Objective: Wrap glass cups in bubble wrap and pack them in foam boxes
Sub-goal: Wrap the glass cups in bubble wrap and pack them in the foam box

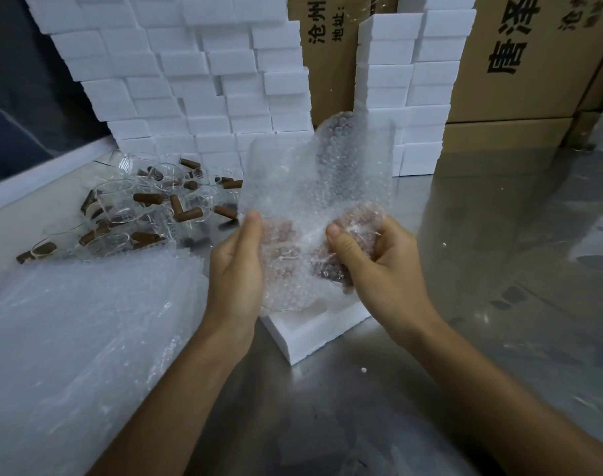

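Bubble wrap sheet (pixel 313 187) gripped between hands, left (pixel 236 266), right (pixel 379 266).

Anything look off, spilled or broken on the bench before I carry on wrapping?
Nothing looks broken. The glass cups lie in a loose jumble on their sides at the left rather than standing. A few white foam crumbs are scattered on the metal table near the open foam box. Both hands hold the bubble wrap sheet above that box.
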Tool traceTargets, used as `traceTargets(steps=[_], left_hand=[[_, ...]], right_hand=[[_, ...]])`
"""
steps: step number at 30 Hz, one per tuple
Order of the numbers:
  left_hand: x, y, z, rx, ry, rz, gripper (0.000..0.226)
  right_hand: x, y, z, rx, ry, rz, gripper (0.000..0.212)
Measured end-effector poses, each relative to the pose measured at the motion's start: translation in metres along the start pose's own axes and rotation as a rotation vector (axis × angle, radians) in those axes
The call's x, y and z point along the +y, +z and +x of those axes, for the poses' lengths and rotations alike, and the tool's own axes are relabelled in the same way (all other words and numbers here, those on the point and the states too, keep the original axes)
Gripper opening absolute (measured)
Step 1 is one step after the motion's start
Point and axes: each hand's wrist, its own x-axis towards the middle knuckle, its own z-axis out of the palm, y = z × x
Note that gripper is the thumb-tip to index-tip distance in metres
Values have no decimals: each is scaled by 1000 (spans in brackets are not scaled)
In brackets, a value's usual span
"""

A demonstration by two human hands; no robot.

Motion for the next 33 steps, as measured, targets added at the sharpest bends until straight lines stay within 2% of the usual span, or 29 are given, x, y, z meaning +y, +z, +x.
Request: traceTargets(steps=[2, 5, 8, 10, 11, 14, 17, 21, 24, 30, 33], left_hand=[[1, -1, 0, 44, -26, -20, 40], [3, -3, 0, 98, -59, -26, 42], [5, -4, 1, 128, -75, -30, 45], [7, -3, 0, 129, -65, -27, 44], [8, -2, 0, 124, -63, -32, 43], [11, -2, -2, 99, -80, -65, 42], [12, -3, -1, 87, -93, -96, 42], [13, -3, -3, 75, -70, -133, 40], [14, -3, -3, 53, -59, -176, 39], [15, 2, -8, -26, -65, -256, 41], [16, 2, -8, -54, -83, -285, 43]], right_hand=[[1, 0, -2, 16, 29, 1, 11], [1, -1, -3, 122, 10, -43, 42], [-2, -5, -3, 173, -367, -380, 56], [0, -5, -4, 74, -545, -552, 55], [1, -4, -5, 12, -551, -590, 57], [5, 1, -9, -119, -372, -626, 64], [8, 0, -13, -118, -195, -623, 62], [4, 5, -12, -104, -27, -344, 45], [1, 8, -9, -81, 34, -193, 34], [2, 4, -2, 36, 187, -194, 59], [0, 3, -3, 54, 97, -183, 60]])
